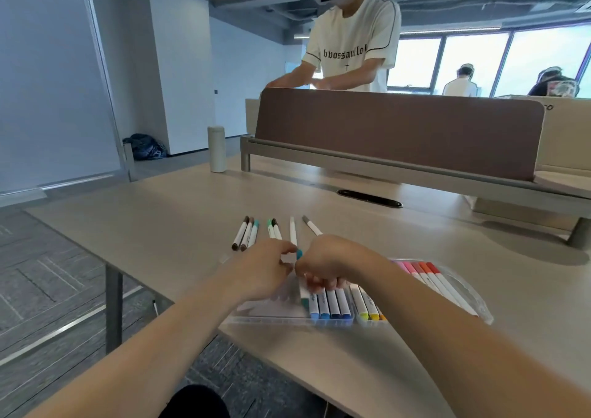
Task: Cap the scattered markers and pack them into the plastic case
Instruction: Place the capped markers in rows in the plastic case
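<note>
We see left grip (268, 270) pinching blue cap (299, 254) between thumb and fingertips. Right grip (329, 264) curled, apparently round marker (304, 295), just above case (256, 317). Case sits part-filled at near edge of counter (160, 225); loose markers (246, 233) lie far of hands.

Risks we judge:
- cap seats crooked, pops off
- bare tip inks fingers
- forearm nudges case off near edge
- marker lands across filled row, jams it

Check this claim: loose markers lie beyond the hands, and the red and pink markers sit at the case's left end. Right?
No: the head view shows the red and pink markers at the right end of the case. Loose markers do lie beyond the hands.
</note>
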Demonstrator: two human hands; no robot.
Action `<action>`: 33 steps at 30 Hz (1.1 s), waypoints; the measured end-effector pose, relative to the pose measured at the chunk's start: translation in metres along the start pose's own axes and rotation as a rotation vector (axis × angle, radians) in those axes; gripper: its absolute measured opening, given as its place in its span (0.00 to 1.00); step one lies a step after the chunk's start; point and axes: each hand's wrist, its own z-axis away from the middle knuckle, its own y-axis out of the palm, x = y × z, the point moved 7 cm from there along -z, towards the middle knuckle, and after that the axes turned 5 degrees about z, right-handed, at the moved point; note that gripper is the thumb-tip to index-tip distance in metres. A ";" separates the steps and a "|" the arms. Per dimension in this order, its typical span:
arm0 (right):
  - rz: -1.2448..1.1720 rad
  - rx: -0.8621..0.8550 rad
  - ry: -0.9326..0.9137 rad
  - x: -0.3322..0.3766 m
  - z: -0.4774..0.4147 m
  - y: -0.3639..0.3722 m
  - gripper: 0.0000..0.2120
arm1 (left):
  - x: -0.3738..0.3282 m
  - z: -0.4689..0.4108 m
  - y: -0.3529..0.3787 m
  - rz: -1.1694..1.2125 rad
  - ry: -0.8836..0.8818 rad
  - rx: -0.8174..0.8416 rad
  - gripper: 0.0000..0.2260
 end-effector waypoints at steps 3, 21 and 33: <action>0.098 -0.067 0.018 -0.004 -0.003 -0.001 0.20 | -0.004 0.007 0.001 -0.097 0.048 0.017 0.16; 0.152 -0.013 0.024 -0.015 -0.016 -0.001 0.23 | 0.000 -0.001 0.018 -0.150 0.131 0.204 0.30; 0.120 0.160 0.068 -0.016 -0.026 -0.006 0.19 | 0.012 -0.006 -0.009 0.111 0.048 0.064 0.18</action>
